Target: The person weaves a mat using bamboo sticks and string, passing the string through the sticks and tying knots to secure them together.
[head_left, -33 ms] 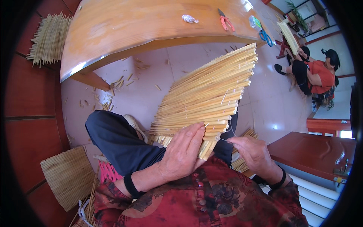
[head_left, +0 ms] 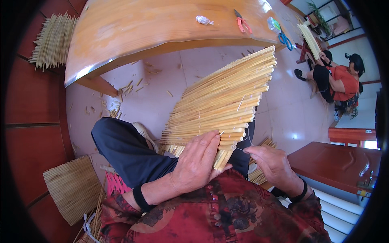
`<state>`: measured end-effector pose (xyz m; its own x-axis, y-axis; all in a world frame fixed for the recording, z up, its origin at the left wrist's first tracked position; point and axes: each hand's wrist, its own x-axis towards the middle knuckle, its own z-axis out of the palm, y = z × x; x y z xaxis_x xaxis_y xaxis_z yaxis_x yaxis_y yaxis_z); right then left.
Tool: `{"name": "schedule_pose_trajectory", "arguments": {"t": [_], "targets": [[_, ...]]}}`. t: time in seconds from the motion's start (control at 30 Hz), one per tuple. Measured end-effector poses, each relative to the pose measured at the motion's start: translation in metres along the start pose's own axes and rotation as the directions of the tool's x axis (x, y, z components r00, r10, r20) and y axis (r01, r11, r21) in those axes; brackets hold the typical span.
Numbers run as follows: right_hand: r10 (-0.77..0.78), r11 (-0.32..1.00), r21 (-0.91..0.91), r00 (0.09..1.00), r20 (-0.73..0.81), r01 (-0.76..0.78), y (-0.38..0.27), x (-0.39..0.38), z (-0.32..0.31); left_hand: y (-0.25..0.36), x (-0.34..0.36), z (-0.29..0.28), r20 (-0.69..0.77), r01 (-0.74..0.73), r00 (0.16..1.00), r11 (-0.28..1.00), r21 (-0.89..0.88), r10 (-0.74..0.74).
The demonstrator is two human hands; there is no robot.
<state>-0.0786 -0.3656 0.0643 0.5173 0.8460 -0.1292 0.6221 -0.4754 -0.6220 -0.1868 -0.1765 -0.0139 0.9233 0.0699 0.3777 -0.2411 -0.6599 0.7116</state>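
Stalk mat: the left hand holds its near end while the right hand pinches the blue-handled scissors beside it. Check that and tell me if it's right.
Not quite. The head view shows the right hand pinching a thin strand, not the blue-handled scissors, which lie at the table's edge. The left hand does hold the near end of the stalk mat.

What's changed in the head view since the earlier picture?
Only slightly: the thumb of the left hand shows farther right, by the near edge of the stalk mat. Nothing was visibly taken or released: the left hand still grips the mat, the right hand still pinches a thin strand. Pliers and scissors stayed put.
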Motion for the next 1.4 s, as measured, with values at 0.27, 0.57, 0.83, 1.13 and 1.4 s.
{"name": "schedule_pose_trajectory", "arguments": {"t": [0.27, 0.57, 0.83, 1.13, 1.4], "targets": [[-0.127, 0.985, -0.115, 0.992, 0.000, 0.126, -0.001, 0.008, -0.002, -0.007, 0.004, 0.001, -0.050, -0.097, 0.993, 0.989, 0.112, 0.103], [-0.101, 0.987, -0.122, 0.995, 0.010, 0.101, -0.007, 0.016, -0.001, -0.012, 0.004, -0.001, -0.073, -0.109, 0.990, 0.985, 0.130, 0.119], [-0.118, 0.988, -0.103, 0.992, -0.050, 0.112, -0.008, 0.019, 0.007, -0.015, 0.004, 0.000, -0.083, -0.112, 0.989, 0.986, 0.121, 0.123], [-0.076, 0.996, -0.053, 0.996, -0.039, 0.074, -0.009, 0.020, 0.007, -0.016, 0.006, -0.002, -0.085, -0.140, 0.985, 0.983, 0.118, 0.151], [-0.079, 0.993, -0.089, 0.997, -0.010, 0.078, -0.008, 0.021, 0.007, -0.016, 0.004, -0.001, -0.089, -0.145, 0.984, 0.982, 0.119, 0.156]]}}
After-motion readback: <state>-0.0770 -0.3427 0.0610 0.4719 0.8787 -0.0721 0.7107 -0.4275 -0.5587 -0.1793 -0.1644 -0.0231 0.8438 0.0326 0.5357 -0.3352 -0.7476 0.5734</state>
